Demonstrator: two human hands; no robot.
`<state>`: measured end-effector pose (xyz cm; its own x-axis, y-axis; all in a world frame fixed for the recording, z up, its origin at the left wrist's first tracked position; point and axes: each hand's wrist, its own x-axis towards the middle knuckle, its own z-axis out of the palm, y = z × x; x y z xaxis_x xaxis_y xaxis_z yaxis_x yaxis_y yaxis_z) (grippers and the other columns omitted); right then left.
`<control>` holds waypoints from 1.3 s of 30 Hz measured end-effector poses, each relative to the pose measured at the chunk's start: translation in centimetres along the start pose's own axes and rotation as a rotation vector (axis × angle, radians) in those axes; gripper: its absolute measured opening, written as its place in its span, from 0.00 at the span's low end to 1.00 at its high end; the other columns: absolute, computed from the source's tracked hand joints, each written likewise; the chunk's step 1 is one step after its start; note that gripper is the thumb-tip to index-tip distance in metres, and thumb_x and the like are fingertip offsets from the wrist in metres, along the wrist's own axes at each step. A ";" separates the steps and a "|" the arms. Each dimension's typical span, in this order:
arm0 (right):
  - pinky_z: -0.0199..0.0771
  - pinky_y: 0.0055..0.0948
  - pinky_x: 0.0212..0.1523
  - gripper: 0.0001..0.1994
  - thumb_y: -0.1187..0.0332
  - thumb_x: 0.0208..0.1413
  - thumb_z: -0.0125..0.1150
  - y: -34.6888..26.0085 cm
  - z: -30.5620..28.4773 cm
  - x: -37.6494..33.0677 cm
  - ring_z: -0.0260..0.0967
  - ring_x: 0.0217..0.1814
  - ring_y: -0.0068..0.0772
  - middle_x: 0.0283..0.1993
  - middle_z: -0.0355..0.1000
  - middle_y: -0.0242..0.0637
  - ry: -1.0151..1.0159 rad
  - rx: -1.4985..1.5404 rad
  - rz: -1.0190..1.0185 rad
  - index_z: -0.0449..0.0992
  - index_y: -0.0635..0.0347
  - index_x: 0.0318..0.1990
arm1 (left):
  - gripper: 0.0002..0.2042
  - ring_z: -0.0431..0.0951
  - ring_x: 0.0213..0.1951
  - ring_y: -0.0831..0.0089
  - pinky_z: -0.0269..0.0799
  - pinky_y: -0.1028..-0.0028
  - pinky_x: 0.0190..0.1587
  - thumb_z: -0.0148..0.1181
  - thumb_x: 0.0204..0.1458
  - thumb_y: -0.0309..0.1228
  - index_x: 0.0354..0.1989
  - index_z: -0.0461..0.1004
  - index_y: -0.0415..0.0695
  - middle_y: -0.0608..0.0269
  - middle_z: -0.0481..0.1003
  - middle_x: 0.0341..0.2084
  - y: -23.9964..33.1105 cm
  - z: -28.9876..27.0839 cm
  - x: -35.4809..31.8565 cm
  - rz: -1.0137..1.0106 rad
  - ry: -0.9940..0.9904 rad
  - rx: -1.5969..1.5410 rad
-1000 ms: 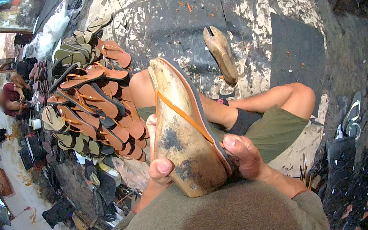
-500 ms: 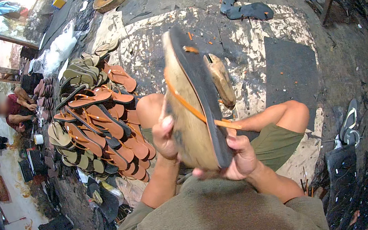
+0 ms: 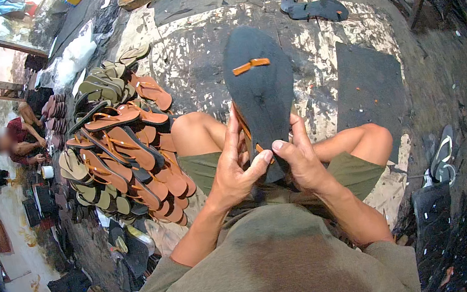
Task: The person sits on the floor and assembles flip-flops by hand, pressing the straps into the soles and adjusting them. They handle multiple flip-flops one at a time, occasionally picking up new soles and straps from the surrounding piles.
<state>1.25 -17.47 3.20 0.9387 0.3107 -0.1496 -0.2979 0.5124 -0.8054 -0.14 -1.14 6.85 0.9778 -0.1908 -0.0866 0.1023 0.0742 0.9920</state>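
At the heel end of the black sandal sole (image 3: 262, 97), the left hand (image 3: 234, 174) and right hand (image 3: 308, 166) clasp opposite edges, fingers wrapped round, thumbs nearly meeting, neither nearer. Its long axis runs outward, toe beyond the grip; heaped sandals (image 3: 127, 139) lie left of the sole.

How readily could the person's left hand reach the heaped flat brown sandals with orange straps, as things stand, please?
Probably yes: the brown sandals lie just past the bent left knee, though the left hand holds the flat, orange-strapped, dark-soled sandal and would likely need to let go first.
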 end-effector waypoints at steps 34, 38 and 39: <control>0.66 0.41 0.68 0.24 0.60 0.64 0.63 1.9 -19.1 6.6 0.67 0.70 0.47 0.63 0.74 0.52 0.342 -1.364 -0.135 0.74 0.64 0.63 | 0.43 0.78 0.57 0.55 0.81 0.58 0.52 0.22 0.66 0.67 0.72 0.59 0.42 0.49 0.73 0.59 -0.1 -7.8 8.1 0.038 0.171 -1.016; 0.66 0.41 0.68 0.32 0.64 0.61 0.68 -4.7 -5.7 9.3 0.65 0.71 0.40 0.72 0.65 0.45 0.112 -0.879 -0.293 0.65 0.59 0.72 | 0.44 0.81 0.52 0.55 0.83 0.59 0.47 0.24 0.64 0.70 0.72 0.58 0.44 0.48 0.74 0.58 -1.0 -4.9 6.1 -0.090 0.034 -0.992; 0.65 0.39 0.68 0.35 0.65 0.61 0.69 -6.1 -3.5 9.6 0.64 0.71 0.40 0.74 0.62 0.45 0.004 -0.878 -0.346 0.62 0.58 0.74 | 0.44 0.82 0.51 0.55 0.84 0.59 0.46 0.25 0.64 0.70 0.72 0.59 0.45 0.48 0.74 0.57 -1.7 -4.1 5.9 -0.145 -0.075 -1.016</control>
<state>12.71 -20.37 4.68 0.9517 0.2500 0.1784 0.2334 -0.2112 -0.9492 6.16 1.67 4.26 0.9333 -0.3220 -0.1589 0.3590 0.8318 0.4233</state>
